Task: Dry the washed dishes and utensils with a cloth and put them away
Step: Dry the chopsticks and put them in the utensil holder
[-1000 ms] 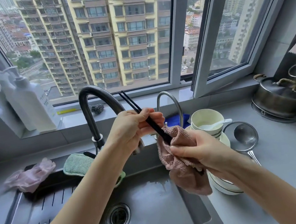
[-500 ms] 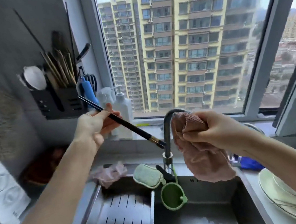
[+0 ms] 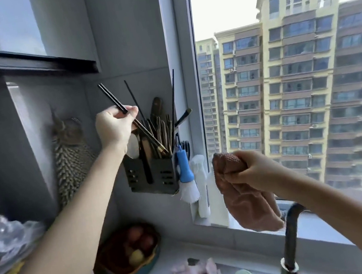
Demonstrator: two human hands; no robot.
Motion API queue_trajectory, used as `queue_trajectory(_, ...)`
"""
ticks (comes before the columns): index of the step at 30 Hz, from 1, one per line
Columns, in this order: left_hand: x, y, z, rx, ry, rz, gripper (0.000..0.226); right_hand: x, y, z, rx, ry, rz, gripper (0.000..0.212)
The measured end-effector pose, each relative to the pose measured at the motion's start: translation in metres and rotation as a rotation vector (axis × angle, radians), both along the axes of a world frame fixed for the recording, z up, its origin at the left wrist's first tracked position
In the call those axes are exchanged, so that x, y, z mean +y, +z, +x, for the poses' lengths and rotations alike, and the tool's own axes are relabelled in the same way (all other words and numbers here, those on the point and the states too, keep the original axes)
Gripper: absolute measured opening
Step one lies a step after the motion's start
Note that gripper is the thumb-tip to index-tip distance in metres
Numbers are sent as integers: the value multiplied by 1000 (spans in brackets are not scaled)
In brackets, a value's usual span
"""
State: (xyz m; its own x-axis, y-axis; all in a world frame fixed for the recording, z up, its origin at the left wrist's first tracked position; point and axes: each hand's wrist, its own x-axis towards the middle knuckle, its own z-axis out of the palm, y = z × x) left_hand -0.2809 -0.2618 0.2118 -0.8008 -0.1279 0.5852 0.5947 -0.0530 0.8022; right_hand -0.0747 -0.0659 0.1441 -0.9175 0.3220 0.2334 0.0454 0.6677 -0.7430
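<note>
The left hand (image 3: 115, 129) pinches the black chopsticks (image 3: 132, 118) near mid-length. Their long axis runs diagonally: the upper ends point up and to the left, the lower tips point down and to the right, sitting at the mouth of the wall-mounted utensil holder (image 3: 154, 172), among the other chopsticks stored there. The right hand (image 3: 254, 169) is clenched around the pink cloth (image 3: 247, 199), which hangs down from the grip, beside the window frame and above the black faucet (image 3: 290, 235). A blue-handled brush (image 3: 185, 171) hangs on the holder's right side.
</note>
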Motion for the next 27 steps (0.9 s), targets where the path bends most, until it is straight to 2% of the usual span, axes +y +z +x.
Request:
queue_trajectory(3,16,3,-25,53,108,-97,10,-2,0,-19,-22,-14,28,18)
queue_trajectory(10,46,-17,-79,-2,136,-257,11,0,-15,-50,-57,-7,27,22)
queue_trajectory(18,64,-49,-87,-36,140,-467,24,16,-37,-59,-57,10,8,28)
queue_trajectory(21,71,-54,-85,-58,137,-527,23,19,-45,-53,-33,-1,-3,22)
queue_trajectory(23,72,-54,-84,-113,121,-511,19,20,-49,-44,-9,6,-49,19)
queue_trajectory(27,66,-59,-63,-218,44,-288,42,25,-55,-2,107,39,-118,27)
